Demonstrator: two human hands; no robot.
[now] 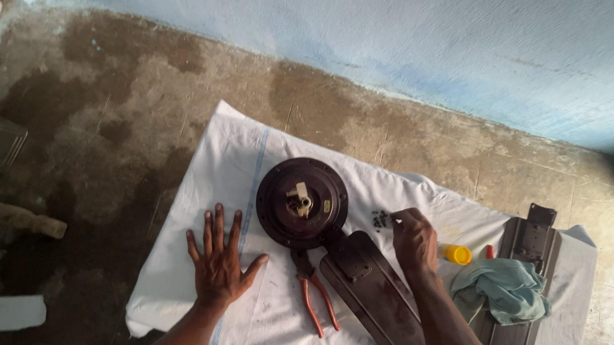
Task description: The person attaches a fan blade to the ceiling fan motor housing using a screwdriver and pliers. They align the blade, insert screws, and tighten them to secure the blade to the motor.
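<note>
A round dark brown fan motor housing (302, 203) lies on a white cloth (249, 328) spread on the floor. One brown fan blade (378, 295) is joined to it and runs toward me under my right forearm. My left hand (221, 259) rests flat on the cloth with fingers spread, just left of the housing. My right hand (413, 239) reaches to a small pile of dark screws (380, 219) beside the housing, fingertips pinched at them. Whether a screw is held is too small to tell. Red-handled pliers (316, 293) lie between my hands.
A second brown blade (519, 313) lies at the right, partly under a light blue rag (506, 288). A small yellow cap (459, 255) and a little red piece (489, 251) sit near the rag. Stained concrete floor, a blue wall behind, bricks and a turned wooden leg (5, 213) at left.
</note>
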